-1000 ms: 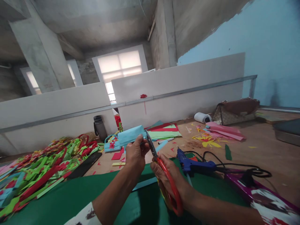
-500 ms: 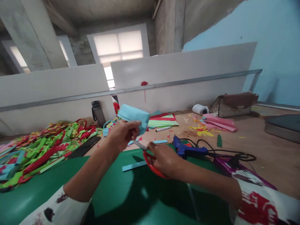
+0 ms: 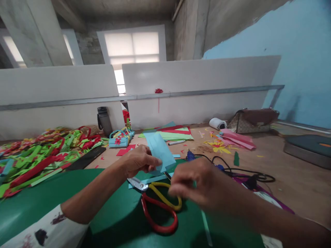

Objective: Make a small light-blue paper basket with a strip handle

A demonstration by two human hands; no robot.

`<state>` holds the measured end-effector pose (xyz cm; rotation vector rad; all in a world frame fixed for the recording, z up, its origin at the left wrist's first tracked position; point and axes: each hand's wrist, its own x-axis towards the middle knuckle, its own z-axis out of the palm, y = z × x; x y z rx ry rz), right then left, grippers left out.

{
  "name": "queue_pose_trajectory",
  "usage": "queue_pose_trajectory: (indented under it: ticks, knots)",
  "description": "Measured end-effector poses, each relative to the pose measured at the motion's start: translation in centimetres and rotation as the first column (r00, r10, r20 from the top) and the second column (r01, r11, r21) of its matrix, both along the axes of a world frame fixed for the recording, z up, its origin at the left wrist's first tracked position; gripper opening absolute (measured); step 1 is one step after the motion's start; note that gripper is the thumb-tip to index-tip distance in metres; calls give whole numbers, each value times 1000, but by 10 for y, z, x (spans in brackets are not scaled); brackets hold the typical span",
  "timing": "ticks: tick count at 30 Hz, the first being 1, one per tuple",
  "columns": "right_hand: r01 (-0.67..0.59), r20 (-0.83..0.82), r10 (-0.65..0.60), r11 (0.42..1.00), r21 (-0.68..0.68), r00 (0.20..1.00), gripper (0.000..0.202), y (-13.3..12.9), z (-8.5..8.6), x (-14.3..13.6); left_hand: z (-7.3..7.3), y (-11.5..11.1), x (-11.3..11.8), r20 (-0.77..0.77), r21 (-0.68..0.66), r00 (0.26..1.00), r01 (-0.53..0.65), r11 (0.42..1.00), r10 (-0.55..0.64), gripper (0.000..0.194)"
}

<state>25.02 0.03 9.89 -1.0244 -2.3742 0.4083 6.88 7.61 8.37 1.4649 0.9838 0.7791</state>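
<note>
My left hand is closed on a folded light blue paper, pinching its lower left edge between thumb and fingers. Scissors with one red and one yellow handle lie on the green surface just below that hand. Motion blurs my right hand, held beside the yellow handle with its fingers curled in. At its fingertips shows a small dark, thin thing; whether the fingers grip it I cannot tell. A light blue strip lies beneath the paper.
A heap of green and red paper pieces fills the left, beside a dark bottle. Small blue paper bags, a marker and coloured sheets lie behind. At right are a glue gun, its cable and a handbag.
The scissors have left my right hand and now lie on the green surface. My left hand has lowered the blue paper, which now shows longer and more upright.
</note>
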Motion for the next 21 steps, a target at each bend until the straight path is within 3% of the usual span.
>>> queue_pose_trajectory:
  ticks: [2,3,6,9,14,18,21]
  knots:
    - [125,-184,-87,971,205,979,16,10,4,8,-3,0,2,-50,34,999,17,999,-15,17]
    - [202,-262,-142,955,219,955,15,17,3,10,-4,-2,3,-81,51,996,39,998,-34,17]
    - [301,-375,-252,950,78,892,26,39,-5,15,-6,-9,6,-202,72,970,151,986,-134,21]
    - [245,-394,-270,963,-115,879,25,51,-11,16,-7,-17,8,-323,62,923,241,969,-209,27]
    - [161,-362,-260,946,-283,895,21,52,-9,16,-8,-28,14,-551,162,798,391,906,-245,32]
    - [90,-375,-239,923,-373,896,20,53,-9,16,-9,-32,18,-543,187,765,512,838,-346,24]
    - [96,-398,-249,926,-365,883,17,56,-13,17,-11,-30,19,-525,186,768,524,831,-367,22]
